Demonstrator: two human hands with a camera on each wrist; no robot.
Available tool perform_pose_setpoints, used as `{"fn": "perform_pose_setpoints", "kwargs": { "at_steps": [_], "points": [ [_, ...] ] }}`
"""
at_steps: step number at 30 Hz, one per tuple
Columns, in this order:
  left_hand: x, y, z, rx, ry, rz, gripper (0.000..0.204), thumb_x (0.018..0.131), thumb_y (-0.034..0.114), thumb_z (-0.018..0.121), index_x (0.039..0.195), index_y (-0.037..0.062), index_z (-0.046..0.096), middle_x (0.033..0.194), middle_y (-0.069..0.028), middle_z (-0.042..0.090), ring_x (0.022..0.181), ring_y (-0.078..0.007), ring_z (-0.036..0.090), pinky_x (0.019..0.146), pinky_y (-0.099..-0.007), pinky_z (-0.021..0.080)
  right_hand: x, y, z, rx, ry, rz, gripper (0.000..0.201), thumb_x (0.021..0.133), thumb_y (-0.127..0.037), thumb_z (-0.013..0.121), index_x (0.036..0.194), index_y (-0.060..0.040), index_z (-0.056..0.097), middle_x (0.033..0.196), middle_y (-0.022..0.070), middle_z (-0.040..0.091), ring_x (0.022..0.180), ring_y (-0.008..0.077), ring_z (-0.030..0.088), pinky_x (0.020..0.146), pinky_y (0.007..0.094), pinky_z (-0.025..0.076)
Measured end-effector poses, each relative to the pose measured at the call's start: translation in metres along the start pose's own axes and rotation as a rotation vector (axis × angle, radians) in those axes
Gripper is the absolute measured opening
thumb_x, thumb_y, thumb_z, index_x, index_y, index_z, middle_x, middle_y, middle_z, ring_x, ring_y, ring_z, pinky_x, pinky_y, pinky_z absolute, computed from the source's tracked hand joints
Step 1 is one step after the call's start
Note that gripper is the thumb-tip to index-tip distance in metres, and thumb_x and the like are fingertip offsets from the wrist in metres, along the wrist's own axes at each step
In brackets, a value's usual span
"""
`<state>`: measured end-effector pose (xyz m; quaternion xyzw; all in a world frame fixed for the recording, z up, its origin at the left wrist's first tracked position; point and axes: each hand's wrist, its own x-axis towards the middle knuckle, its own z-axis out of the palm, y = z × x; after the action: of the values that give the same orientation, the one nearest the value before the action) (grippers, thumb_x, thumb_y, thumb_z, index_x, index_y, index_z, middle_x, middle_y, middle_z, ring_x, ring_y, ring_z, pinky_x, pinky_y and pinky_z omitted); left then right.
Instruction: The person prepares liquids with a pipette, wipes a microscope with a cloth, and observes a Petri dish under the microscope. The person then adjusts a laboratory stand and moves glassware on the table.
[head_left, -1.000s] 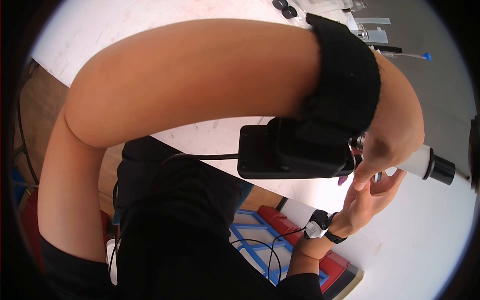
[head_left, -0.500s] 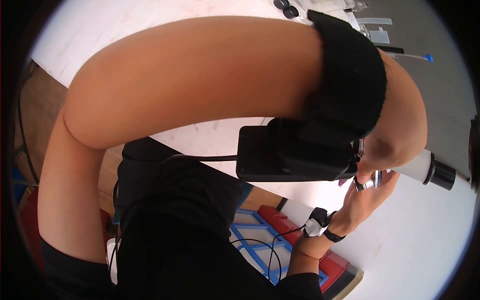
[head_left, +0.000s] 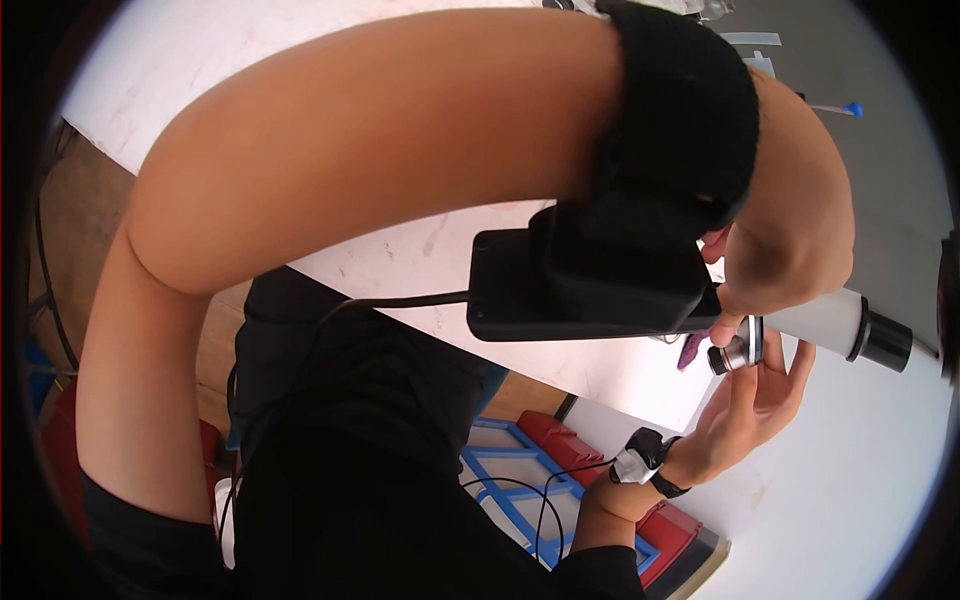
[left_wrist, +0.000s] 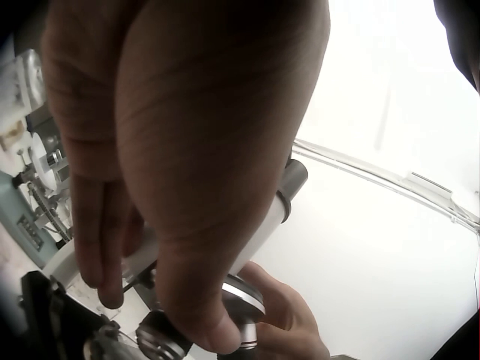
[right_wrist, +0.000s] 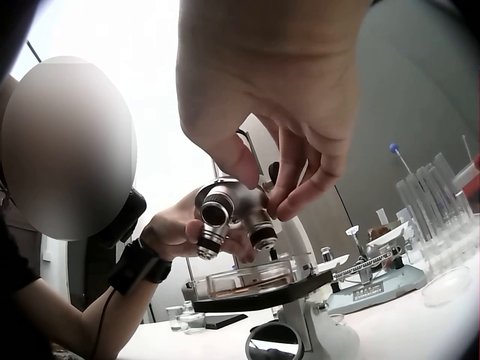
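A microscope with a white tube (head_left: pixel 820 318) and black eyepiece (head_left: pixel 886 340) stands at the right in the head view. Its silver nosepiece carries several objective lenses (right_wrist: pixel 262 234), over a black stage (right_wrist: pixel 315 283) bearing a clear dish (right_wrist: pixel 247 280). My left hand (head_left: pixel 795 215) reaches over from above, its thumb on an objective lens (left_wrist: pixel 247 330) and fingers at the lens in the right wrist view. From the other side my right hand (head_left: pixel 745 425) holds the nosepiece (head_left: pixel 752 342) between thumb and fingers. Parts of both hands' fingers are hidden behind the nosepiece.
Below the stage sits a round mirror (right_wrist: pixel 274 343). Behind stand a balance (right_wrist: pixel 375 289) and several upright test tubes (right_wrist: pixel 431 195), with a blue-tipped rod (right_wrist: pixel 397 154) nearby. The table's edge (head_left: pixel 500 365) runs diagonally past my lap. A white wall (head_left: pixel 830 480) lies beyond the microscope.
The nosepiece has turned, so an objective lens now shows below my left thumb. My right hand's fingers have spread into clearer view, and my left wrist has shifted slightly up and left.
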<state>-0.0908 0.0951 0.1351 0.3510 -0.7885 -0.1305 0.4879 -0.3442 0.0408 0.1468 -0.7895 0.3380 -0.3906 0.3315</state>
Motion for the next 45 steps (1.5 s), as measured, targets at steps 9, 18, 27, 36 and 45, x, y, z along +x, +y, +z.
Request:
{"fn": "perform_pose_setpoints", "kwargs": {
  "at_steps": [9,18,27,36,45],
  "points": [
    [0.017,-0.004,-0.021,-0.099,-0.099,0.013,0.021,0.079,0.015,0.063,0.074,-0.0052,0.066,0.071,-0.0212,0.065,0.068,-0.0358,0.066,0.064,-0.0426,0.052,-0.002,-0.010,0.000,0.063,-0.173,0.001,0.097,0.072,-0.008,0.080,0.142,0.0139,0.017,0.129,0.0338,0.046,0.119,0.0340,0.052,0.094,0.0388,0.045],
    [0.017,-0.009,-0.027,-0.204,-0.196,0.004,0.019,0.079,0.016,0.064,0.076,-0.0029,0.068,0.072,-0.0206,0.065,0.070,-0.0362,0.066,0.064,-0.0433,0.051,0.002,-0.013,0.012,-0.044,-0.064,-0.065,0.097,0.069,-0.007,0.083,0.142,0.0123,0.023,0.137,0.0240,0.041,0.125,0.0350,0.047,0.104,0.0406,0.037],
    [0.012,-0.005,-0.036,-0.153,-0.273,-0.014,0.020,0.078,0.016,0.065,0.081,-0.0026,0.069,0.077,-0.0212,0.066,0.072,-0.0370,0.065,0.066,-0.0445,0.051,0.007,-0.004,0.012,0.009,-0.078,-0.040,0.099,0.064,-0.009,0.085,0.141,0.0123,0.026,0.136,0.0229,0.043,0.123,0.0353,0.049,0.104,0.0415,0.037],
    [-0.002,-0.004,-0.008,-0.010,-0.030,0.008,0.021,0.079,0.016,0.065,0.080,-0.0047,0.068,0.076,-0.0221,0.065,0.071,-0.0357,0.065,0.067,-0.0433,0.052,0.008,0.016,-0.002,0.075,-0.088,0.009,0.080,0.067,-0.004,0.078,0.133,0.0110,0.036,0.126,0.0190,0.051,0.113,0.0264,0.055,0.098,0.0354,0.041],
    [0.005,0.003,-0.009,-0.024,-0.092,0.058,0.021,0.079,0.016,0.065,0.079,-0.0052,0.067,0.076,-0.0223,0.065,0.070,-0.0355,0.065,0.066,-0.0431,0.052,0.006,0.006,0.004,-0.248,0.017,0.064,0.061,0.074,-0.002,0.070,0.127,0.0074,0.043,0.109,0.0124,0.059,0.099,0.0185,0.060,0.087,0.0283,0.045]
  ]
}}
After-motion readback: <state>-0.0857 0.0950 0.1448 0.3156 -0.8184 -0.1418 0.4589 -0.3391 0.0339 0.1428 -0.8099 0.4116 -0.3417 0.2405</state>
